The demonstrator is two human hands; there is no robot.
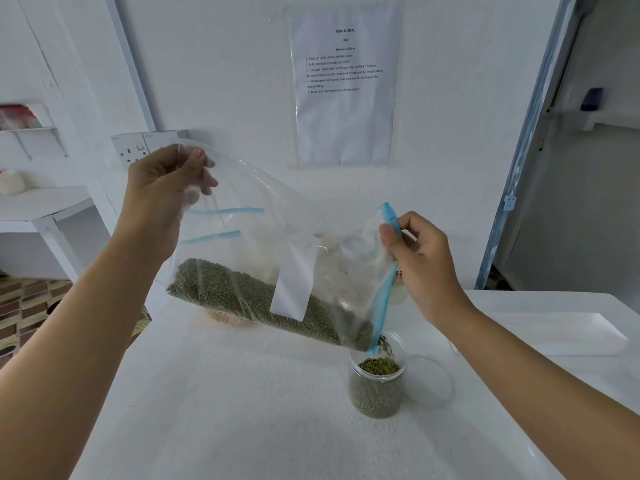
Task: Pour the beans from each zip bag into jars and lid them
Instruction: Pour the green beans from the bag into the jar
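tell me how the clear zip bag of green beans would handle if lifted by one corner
Probably floppy: the clear plastic zip bag sags and creases between the left hand and right hand. Likely heavy at one side, since the green beans pool along its low edge. Open-mouthed, it might spill.

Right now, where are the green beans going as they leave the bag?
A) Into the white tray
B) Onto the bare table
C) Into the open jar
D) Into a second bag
C: the tilted bag spills beans from its low blue-zip corner straight into the open jar, which is already partly full.
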